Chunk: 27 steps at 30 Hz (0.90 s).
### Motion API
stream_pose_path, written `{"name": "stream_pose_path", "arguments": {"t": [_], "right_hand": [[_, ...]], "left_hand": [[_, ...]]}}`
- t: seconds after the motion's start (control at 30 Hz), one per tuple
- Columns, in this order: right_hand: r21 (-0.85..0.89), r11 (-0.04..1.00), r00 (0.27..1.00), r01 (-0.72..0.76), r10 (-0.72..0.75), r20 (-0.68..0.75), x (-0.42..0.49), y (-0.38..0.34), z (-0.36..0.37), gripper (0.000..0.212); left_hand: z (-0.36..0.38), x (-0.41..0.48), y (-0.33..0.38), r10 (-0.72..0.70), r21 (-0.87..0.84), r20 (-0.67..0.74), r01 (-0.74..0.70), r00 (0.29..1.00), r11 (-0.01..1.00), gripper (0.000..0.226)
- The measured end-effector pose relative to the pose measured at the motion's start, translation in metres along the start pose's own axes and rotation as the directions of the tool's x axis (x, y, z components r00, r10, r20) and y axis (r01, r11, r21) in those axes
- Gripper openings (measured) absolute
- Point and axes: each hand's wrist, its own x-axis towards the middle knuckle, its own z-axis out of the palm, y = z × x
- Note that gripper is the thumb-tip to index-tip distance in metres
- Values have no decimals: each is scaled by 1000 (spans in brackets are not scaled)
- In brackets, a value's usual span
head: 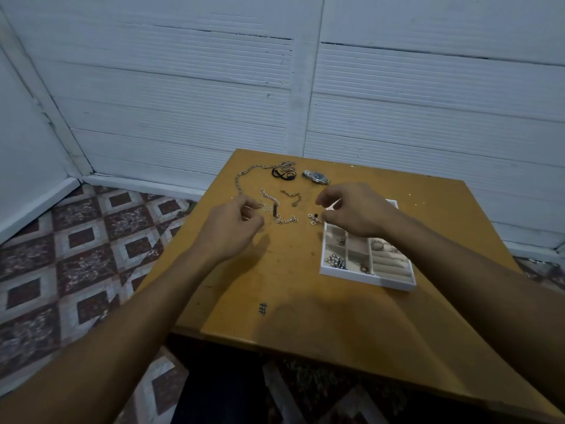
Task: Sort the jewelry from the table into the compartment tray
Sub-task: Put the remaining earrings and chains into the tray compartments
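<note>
White compartment tray (360, 278) lies flat at three o'clock on the worktop (305, 307), beads (334, 261) in its near-left cell. Silver chains (286, 221) and a watch (316, 176) lie scattered toward twelve.

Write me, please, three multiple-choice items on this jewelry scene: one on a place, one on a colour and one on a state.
1. Where does the wristwatch lie?
A. On the floor
B. On the table, near its far edge
C. On a wrist

2. What colour is the rim of the compartment tray?
A. White
B. Black
C. Red

3. What state is the tray in?
A. Closed with a lid
B. Overturned
C. Open, with some pieces inside

Key: B, the watch rests on the wood by the far edge; A, the rim and dividers are white; C, beads lie in its near-left compartment.
</note>
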Motion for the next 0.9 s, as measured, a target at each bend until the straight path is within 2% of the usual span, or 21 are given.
{"name": "stream_pose_path", "arguments": {"t": [0.13, 0.2, 0.3, 0.57, 0.77, 0.9], "right_hand": [[-38, 999, 1000, 15, -15, 7, 20, -10, 6, 25], [-43, 999, 1000, 12, -13, -3, 29, -14, 10, 21], [-90, 996, 1000, 12, -11, 12, 42, -19, 21, 21], [-391, 920, 994, -2, 44, 97, 70, -24, 64, 28], [-407, 913, 993, -40, 81, 83, 71, -21, 78, 22], [-431, 899, 980, -74, 145, 134, 65, -26, 78, 26]], "left_hand": [[-7, 8, -19, 110, 172, -32, -103, 993, 980, 33], [-7, 14, -24, 128, 206, -41, -117, 991, 971, 35], [-5, 19, -26, 137, 207, -47, -124, 989, 970, 36], [15, 28, -29, 183, 270, -24, -170, 983, 948, 38], [23, 25, -28, 198, 240, -17, -188, 980, 952, 37], [29, 21, -27, 176, 168, -13, -171, 984, 971, 34]]}}
